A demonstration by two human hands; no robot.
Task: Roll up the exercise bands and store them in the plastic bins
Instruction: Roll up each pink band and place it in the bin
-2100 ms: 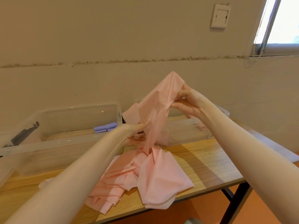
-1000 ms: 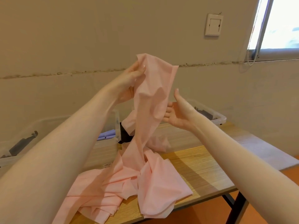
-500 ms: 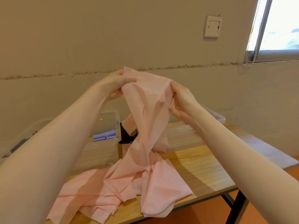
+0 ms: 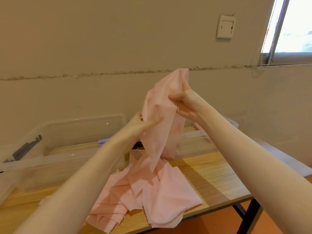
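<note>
The pink exercise band (image 4: 160, 115) is pinched at its top by the right hand (image 4: 184, 103) and gripped lower by the left hand (image 4: 141, 122). It is judged thin, limp and light, so a flat end is best taken for rolling.

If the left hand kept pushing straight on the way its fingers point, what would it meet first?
The left hand points forward and right, already gripping the raised pink exercise band. Going on, it would press into that sheet; the right hand lies beyond, probably next, though depth is unclear.
</note>
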